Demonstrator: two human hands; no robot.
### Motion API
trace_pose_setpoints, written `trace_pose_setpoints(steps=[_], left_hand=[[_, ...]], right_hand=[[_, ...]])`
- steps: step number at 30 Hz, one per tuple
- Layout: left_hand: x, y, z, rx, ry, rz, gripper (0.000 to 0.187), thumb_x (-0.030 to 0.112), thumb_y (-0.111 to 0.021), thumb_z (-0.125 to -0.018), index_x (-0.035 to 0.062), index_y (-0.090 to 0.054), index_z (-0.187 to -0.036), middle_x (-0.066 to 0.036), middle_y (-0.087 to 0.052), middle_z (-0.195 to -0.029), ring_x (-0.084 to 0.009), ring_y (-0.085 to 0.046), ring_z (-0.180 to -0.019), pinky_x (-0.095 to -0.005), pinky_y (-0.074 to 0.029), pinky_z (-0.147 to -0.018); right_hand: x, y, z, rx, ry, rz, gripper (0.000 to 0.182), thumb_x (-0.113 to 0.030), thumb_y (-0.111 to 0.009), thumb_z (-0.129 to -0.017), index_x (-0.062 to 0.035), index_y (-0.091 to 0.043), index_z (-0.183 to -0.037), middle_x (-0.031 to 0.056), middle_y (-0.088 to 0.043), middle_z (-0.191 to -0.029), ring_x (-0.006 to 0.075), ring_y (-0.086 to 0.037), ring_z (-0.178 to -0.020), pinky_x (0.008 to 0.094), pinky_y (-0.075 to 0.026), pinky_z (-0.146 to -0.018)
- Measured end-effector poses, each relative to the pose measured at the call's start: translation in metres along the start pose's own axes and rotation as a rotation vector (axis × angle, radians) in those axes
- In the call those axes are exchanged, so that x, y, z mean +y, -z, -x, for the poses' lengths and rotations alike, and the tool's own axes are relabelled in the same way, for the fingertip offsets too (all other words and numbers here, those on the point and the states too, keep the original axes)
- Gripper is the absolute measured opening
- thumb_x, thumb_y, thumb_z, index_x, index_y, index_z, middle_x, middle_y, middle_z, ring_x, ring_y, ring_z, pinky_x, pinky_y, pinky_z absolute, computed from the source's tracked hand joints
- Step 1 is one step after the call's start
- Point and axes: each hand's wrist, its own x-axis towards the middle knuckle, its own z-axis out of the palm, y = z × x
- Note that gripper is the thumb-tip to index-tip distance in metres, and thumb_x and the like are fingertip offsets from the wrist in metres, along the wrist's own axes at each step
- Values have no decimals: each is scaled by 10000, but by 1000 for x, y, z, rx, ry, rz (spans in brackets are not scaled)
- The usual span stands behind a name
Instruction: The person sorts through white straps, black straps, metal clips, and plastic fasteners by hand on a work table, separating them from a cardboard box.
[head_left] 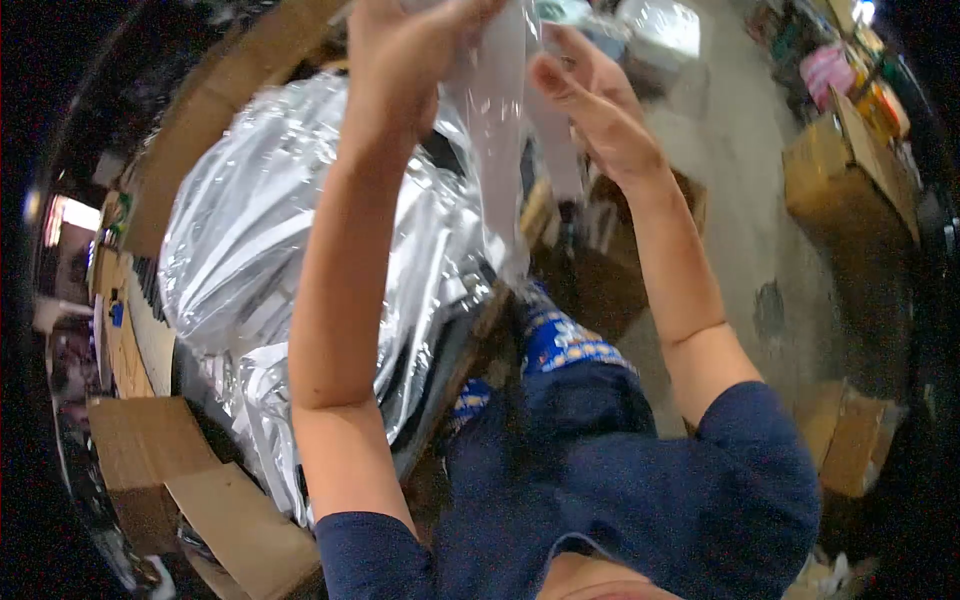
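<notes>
Both my arms are raised in front of me. My left hand [400, 60] grips the top of a clear plastic bag [495, 140] that hangs down between my forearms. My right hand [590, 100] is at the bag's other side, fingers spread along its edge and touching the film. The bag reaches down to about my knees and looks empty or holds something pale; I cannot tell which. A large heap of shiny clear plastic bags [250, 250] lies to the left, beside my left forearm.
Flattened cardboard [200, 490] lies at the lower left. Cardboard boxes [850, 180] stand at the right, one smaller box [850, 440] near my right shoulder. Bare concrete floor [740, 170] stretches ahead. Coloured goods [840, 70] sit at the far upper right.
</notes>
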Motion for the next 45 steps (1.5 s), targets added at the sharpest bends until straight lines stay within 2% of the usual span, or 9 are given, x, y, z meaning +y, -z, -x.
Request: trace_pose_setpoints(steps=[4,8,10,16,18,24,28,42,45], left_hand=[[-25,-56,7,-17,87,-28,366,-25,-672,-737,18,-522,-1067,-73,-607,-930,-160,-599,-815,-290,-501,-700],[-90,-96,-14,-154,253,203,358,-21,-682,-732,13,-529,-1054,-90,-609,-909,-186,-610,-771,-311,-511,-662],[-119,-119,-16,-148,760,348,356,-26,-677,-739,-2,-530,-1063,-93,-616,-896,-205,-615,-740,-318,-512,-634],[-180,-130,0,-535,906,359,737,433,-709,-753,17,-418,-1287,-80,-409,-1336,-262,-340,-1231,-428,-247,-1019],[-211,-121,37,-234,779,300,493,134,-749,-725,17,-530,-1150,-86,-609,-1046,-177,-586,-940,-290,-473,-814],[-225,-78,215,-664,821,-138,347,164,-697,-790,34,-577,-1089,-60,-615,-1012,-143,-578,-947,-276,-460,-838],[-268,-47,293,-880,485,-488,330,189,-665,-785,27,-582,-1060,-141,-619,-1003,-304,-580,-951,-378,-415,-906],[-288,-52,296,-541,745,-449,214,39,-647,-750,34,-623,-963,-90,-634,-769,-237,-614,-718,-334,-474,-682],[-289,-49,296,-541,744,-439,212,36,-641,-752,32,-613,-961,-97,-616,-763,-249,-603,-715,-340,-468,-680]], right_hand=[[-17,18,28,123,-301,211,206,3,-632,-809,7,-608,-1013,8,-634,-867,77,-587,-780,235,-477,-696],[17,92,42,69,-205,22,271,-39,-652,-815,16,-583,-1072,35,-645,-930,114,-610,-843,253,-491,-758],[25,121,54,160,-288,27,257,-40,-635,-830,12,-585,-1076,49,-647,-952,134,-617,-856,268,-499,-762],[94,236,93,399,-232,345,373,-157,-701,-793,27,-571,-1091,76,-650,-975,141,-608,-872,279,-479,-794],[113,268,113,518,-306,336,331,-127,-700,-786,20,-591,-1061,66,-658,-938,138,-612,-845,281,-483,-780],[207,310,170,754,-587,464,289,-74,-703,-763,11,-612,-1025,45,-662,-932,119,-606,-827,281,-485,-750],[307,339,221,716,-643,481,304,-110,-706,-778,-2,-605,-1043,48,-656,-940,116,-589,-833,283,-462,-774],[410,366,263,801,-1025,333,358,-175,-772,-708,7,-627,-981,73,-672,-908,160,-611,-837,306,-473,-771],[421,374,264,856,-1091,694,894,-407,-821,-609,39,-414,-1269,203,-552,-1175,251,-547,-1064,323,-427,-900]])
